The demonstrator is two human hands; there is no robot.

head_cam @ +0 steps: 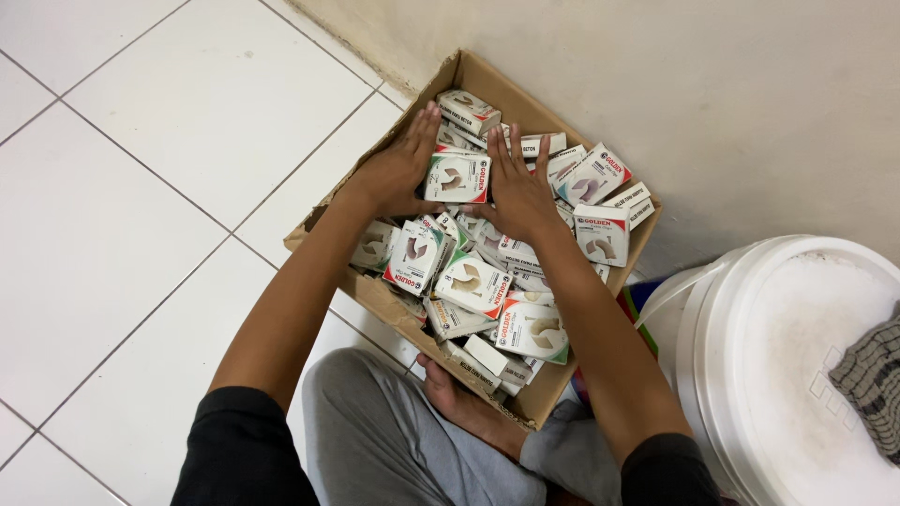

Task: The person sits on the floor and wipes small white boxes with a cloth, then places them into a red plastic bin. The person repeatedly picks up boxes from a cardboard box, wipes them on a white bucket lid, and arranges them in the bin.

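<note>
A floor of large white glossy tiles with dark grout lines (159,159) fills the left of the view and meets a plain beige wall (731,84) along the top right. By the right edge stands a white round plastic bucket with a closed lid (797,365), and a grey-striped cloth (872,379) lies on the lid's right rim. An open brown cardboard carton (525,89) sits on the floor with its far corner close to the wall, its near edge by the person's grey-trousered legs and a bare foot (469,403). The carton is heaped with many small white cardboard packets with red and green trim (473,281), lying at all angles. Both hands reach into the far half of the carton, fingers spread and flat: the left hand (398,169) and right hand (516,187) press against either side of one small white packet (457,178), which lies on top of the pile between them, touched by both palms, neither hand closed around it.
</note>
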